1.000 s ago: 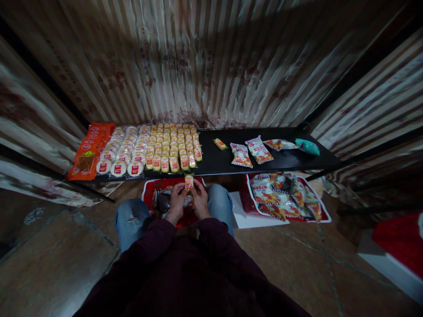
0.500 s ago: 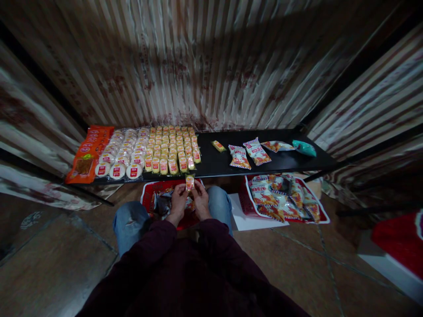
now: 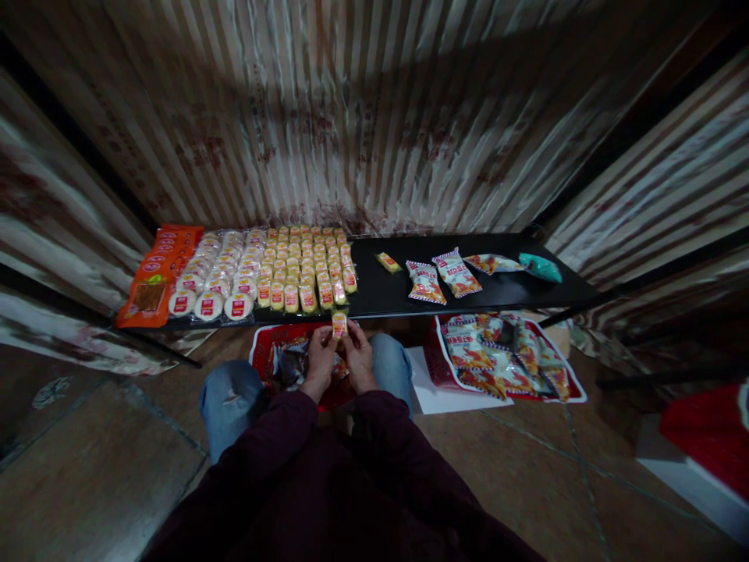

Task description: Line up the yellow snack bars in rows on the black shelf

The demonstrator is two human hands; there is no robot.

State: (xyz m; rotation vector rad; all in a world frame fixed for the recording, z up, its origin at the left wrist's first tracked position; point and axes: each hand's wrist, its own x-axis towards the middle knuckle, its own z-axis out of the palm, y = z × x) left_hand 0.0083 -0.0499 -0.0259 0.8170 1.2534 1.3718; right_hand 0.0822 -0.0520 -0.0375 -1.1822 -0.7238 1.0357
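A small yellow wrapped cake with a red-and-white label is pinched between the fingertips of my left hand and my right hand. Both hands are over a red basket with a white rim, which holds dark packets between my knees. Just beyond the fingers, rows of matching yellow wrapped cakes lie on a black shelf. One more wrapped cake lies apart, to the right of the rows.
Left on the shelf are round white wrapped cakes and an orange bag. To the right lie chip-style snack bags and a green packet. A second red basket full of snack bags stands on the floor at right.
The cake in my fingers has turned a little more upright and shifted slightly to the right. The view has tipped a little; nothing else has moved.
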